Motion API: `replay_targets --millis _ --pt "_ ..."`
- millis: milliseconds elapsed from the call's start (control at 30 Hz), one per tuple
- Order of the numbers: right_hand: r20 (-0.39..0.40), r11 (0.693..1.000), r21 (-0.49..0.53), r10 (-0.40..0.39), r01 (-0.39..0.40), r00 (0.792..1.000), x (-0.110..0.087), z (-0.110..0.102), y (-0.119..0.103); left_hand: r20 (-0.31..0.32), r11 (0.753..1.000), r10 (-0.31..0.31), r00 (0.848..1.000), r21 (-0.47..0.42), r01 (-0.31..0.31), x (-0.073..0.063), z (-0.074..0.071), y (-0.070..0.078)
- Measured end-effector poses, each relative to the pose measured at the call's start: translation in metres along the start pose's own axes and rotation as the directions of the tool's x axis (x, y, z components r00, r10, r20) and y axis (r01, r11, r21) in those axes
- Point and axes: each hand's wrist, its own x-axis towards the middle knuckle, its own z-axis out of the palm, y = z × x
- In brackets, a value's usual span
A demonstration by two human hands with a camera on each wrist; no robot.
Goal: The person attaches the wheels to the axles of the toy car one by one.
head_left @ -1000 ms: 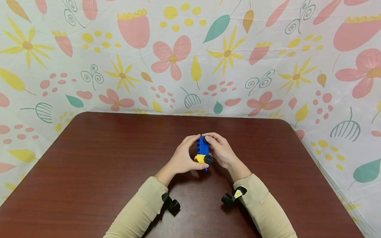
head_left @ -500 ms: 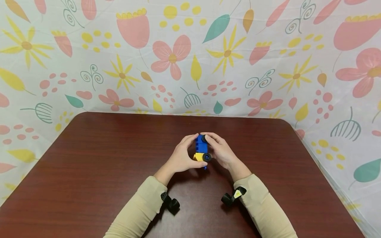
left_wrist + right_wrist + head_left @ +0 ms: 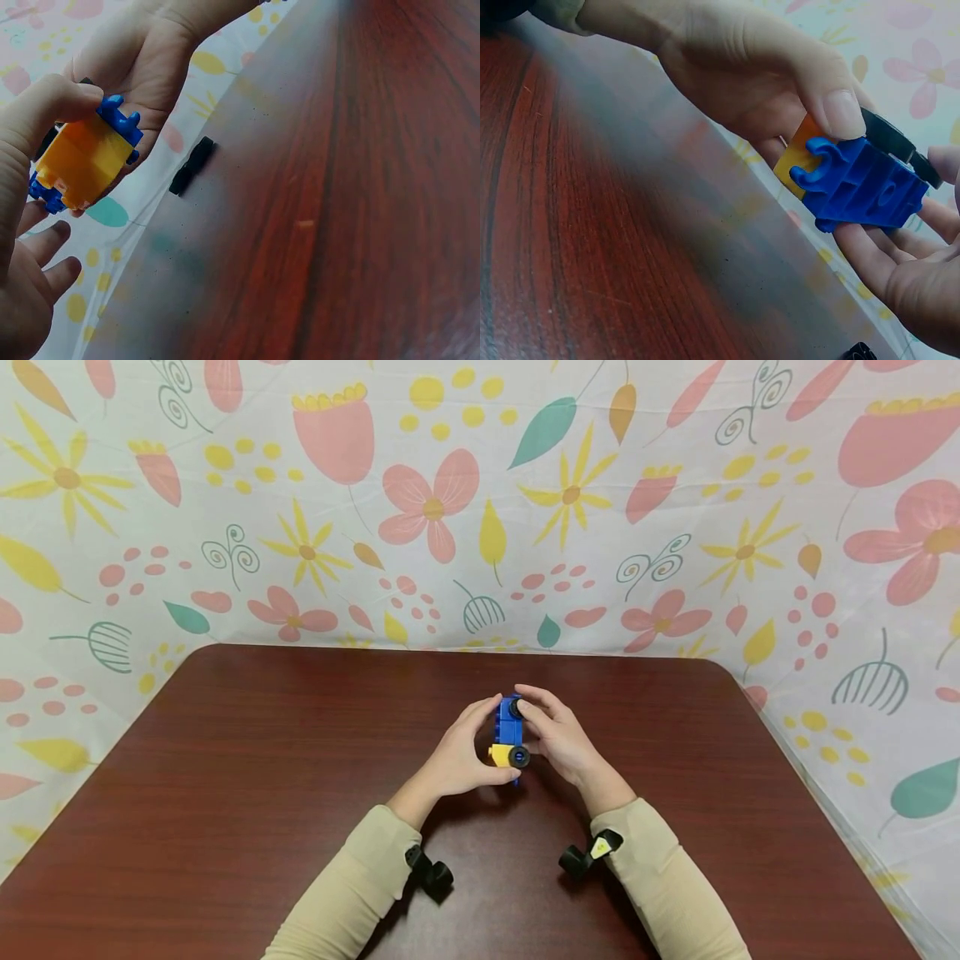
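Observation:
A toy block car (image 3: 510, 731) is held between both hands over the middle of the table. It has a blue body, a yellow block (image 3: 90, 161) at its near end and black wheels (image 3: 519, 757) facing up. My left hand (image 3: 459, 760) grips it lengthwise, thumb at the yellow end and fingertips at the far blue end. From the other side, my right hand (image 3: 564, 739) holds it, thumb at the far wheel. The right wrist view shows blue hooks (image 3: 821, 161) beside the left thumb and the right fingers (image 3: 874, 266) under the blue body.
The dark red-brown table (image 3: 262, 777) reaches back to a flower-printed cloth (image 3: 435, 527). Black wrist cameras (image 3: 431, 875) hang at both tan sleeves (image 3: 352, 885), low over the table.
The toy car has shifted only slightly. The right index finger has lifted a little away from its far end, while the left hand keeps its grip.

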Motion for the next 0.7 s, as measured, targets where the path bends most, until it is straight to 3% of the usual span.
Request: replay_targets --millis 233,400,600,700 --pt "-0.015 1.000 -0.014 -0.010 0.010 1.000 0.0007 0.0002 -0.0002 0.011 0.998 -0.001 1.000 -0.066 0.001 0.0002 -0.0003 -0.0004" --pt "-0.004 0.999 -0.012 -0.041 0.041 0.999 0.0002 0.0000 0.0005 -0.030 0.995 -0.021 0.999 -0.099 0.018 0.0013 -0.0002 -0.0009" --pt "0.003 0.994 -0.021 -0.107 0.107 0.994 0.0011 0.0010 0.0010 -0.089 0.987 -0.075 0.993 -0.152 0.061 0.0039 0.0002 -0.0016" --pt "-0.001 0.991 -0.037 -0.127 0.127 0.992 0.0011 0.0017 0.0005 -0.099 0.976 -0.136 0.986 -0.184 0.116 0.0047 0.0001 -0.0016"
